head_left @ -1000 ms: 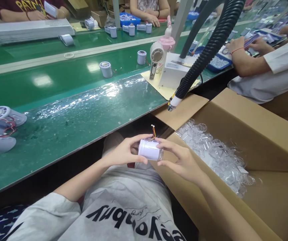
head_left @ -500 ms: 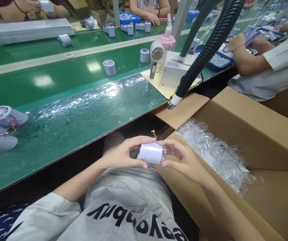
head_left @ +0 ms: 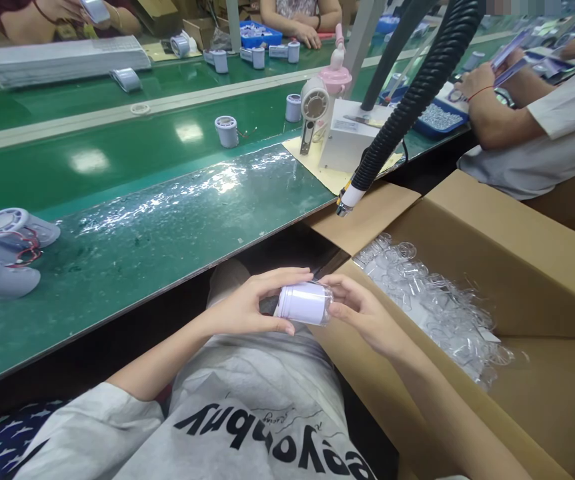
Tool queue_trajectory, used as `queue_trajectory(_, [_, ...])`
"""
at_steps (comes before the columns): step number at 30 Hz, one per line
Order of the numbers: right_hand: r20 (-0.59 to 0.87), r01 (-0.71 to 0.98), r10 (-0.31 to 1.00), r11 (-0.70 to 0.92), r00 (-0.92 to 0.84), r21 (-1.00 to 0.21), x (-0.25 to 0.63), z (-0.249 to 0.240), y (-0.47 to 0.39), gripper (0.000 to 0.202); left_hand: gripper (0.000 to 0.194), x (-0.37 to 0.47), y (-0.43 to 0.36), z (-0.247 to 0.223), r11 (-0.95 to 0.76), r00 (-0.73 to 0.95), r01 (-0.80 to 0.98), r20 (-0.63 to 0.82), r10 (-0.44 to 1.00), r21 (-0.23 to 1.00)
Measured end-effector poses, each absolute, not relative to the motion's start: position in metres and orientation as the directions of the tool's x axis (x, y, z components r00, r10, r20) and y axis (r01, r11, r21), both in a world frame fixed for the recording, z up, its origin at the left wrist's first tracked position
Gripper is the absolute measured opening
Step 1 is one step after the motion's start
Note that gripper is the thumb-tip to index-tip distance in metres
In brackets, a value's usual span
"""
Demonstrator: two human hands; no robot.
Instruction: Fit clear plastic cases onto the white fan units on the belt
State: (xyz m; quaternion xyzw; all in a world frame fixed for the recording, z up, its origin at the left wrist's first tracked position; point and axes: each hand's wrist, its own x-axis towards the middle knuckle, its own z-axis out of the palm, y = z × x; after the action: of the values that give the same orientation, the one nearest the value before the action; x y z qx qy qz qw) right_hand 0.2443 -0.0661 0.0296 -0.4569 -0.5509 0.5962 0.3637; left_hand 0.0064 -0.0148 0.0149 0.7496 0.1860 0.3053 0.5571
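Observation:
Above my lap I hold a pale lilac cylindrical fan housing (head_left: 303, 303) lying on its side, with a clear plastic rim at its right end. My left hand (head_left: 255, 303) grips its left end, thumb below and fingers over the top. The fingers of my right hand (head_left: 360, 312) are closed on the clear right end. Similar fan housings (head_left: 20, 227) with red and dark wires lie on the green bench (head_left: 167, 233) to the left. An open cardboard box (head_left: 512, 287) holding clear plastic pieces (head_left: 427, 293) stands to my right.
A black corrugated hose (head_left: 407, 100) with a metal tip hangs over the box flap. Beyond the bench, a conveyor belt (head_left: 132, 147) carries housings (head_left: 228, 132). A small handheld fan (head_left: 313, 110) and a pink bottle (head_left: 336, 70) stand beside a white metal box (head_left: 350, 137). Co-workers sit opposite and at right.
The orange wires that stuck up above the held housing are out of sight. My right fingers have shifted slightly at the clear end. A housing on the belt has moved right.

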Motion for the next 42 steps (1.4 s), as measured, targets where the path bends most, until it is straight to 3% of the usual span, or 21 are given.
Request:
queue_trajectory(8, [-0.241,-0.076,0.917,-0.278,-0.318,-0.957,0.240,0.023,-0.067,0.043,0.081,0.008,-0.014,0.017,-0.322,0.744,-0.052,0.252,0.619,0.945])
queue_trajectory(18, [-0.409,-0.246,0.817,-0.530,-0.407,-0.812,0.232,0.019,-0.067,0.052,0.081,0.008,-0.015,0.018,-0.311,0.751,-0.087,0.268,0.604,0.946])
queue_trajectory(25, [-0.473,-0.274,0.725,-0.651,-0.501,-0.708,0.230,0.019,-0.066,0.057,0.079,0.007,-0.016,0.015,-0.267,0.750,-0.068,0.226,0.622,0.961])
queue_trajectory(31, [-0.521,-0.198,0.643,-0.715,-0.561,-0.670,0.233,0.016,-0.067,0.070,0.064,0.010,-0.023,0.024,-0.185,0.739,0.045,0.092,0.667,0.982])
queue_trajectory(34, [-0.416,-0.117,0.763,-0.533,-0.495,-0.838,0.235,0.010,-0.072,0.075,0.061,0.012,-0.026,0.030,-0.075,0.720,0.052,0.015,0.694,0.996])
queue_trajectory(37, [-0.064,0.076,0.941,-0.041,-0.332,-0.996,0.238,0.006,-0.076,0.084,0.058,0.012,-0.029,0.033,0.046,0.703,0.037,-0.059,0.709,0.998])
queue_trajectory(40, [0.349,0.265,0.859,0.460,-0.375,-0.847,0.243,0.004,-0.077,0.080,0.060,0.011,-0.032,0.034,0.160,0.709,0.017,-0.125,0.694,0.987])
queue_trajectory(42, [0.463,0.294,0.761,0.619,-0.455,-0.728,0.245,0.005,-0.077,0.066,0.061,0.010,-0.032,0.034,0.197,0.718,0.022,-0.152,0.679,0.980])
